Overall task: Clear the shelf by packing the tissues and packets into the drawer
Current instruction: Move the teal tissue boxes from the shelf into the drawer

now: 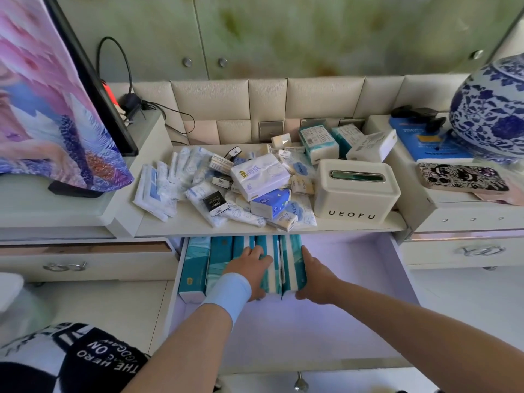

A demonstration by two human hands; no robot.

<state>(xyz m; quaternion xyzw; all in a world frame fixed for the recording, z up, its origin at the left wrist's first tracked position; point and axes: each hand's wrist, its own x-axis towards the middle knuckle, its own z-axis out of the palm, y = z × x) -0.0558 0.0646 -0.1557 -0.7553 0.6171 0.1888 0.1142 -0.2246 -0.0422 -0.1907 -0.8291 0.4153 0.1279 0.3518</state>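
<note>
The open drawer (354, 293) below the shelf (198, 226) holds a row of teal-and-white tissue packs (198, 268) standing on edge at its left. My left hand (251, 269) lies flat on top of the middle packs, a blue wristband on the wrist. My right hand (313, 279) presses against the right side of the last pack (295, 262), thumb under its near end. On the shelf lies a heap of small tissue packs and white-blue packets (249, 185), with a few larger teal tissue packs (319, 143) behind.
A white UEOFU tissue box (354, 191) stands on the shelf's right. A blue-and-white vase (490, 109), a blue book and a patterned phone sit on the right cabinet. A screen under a floral cloth (42, 95) stands left. The drawer's right half is bare.
</note>
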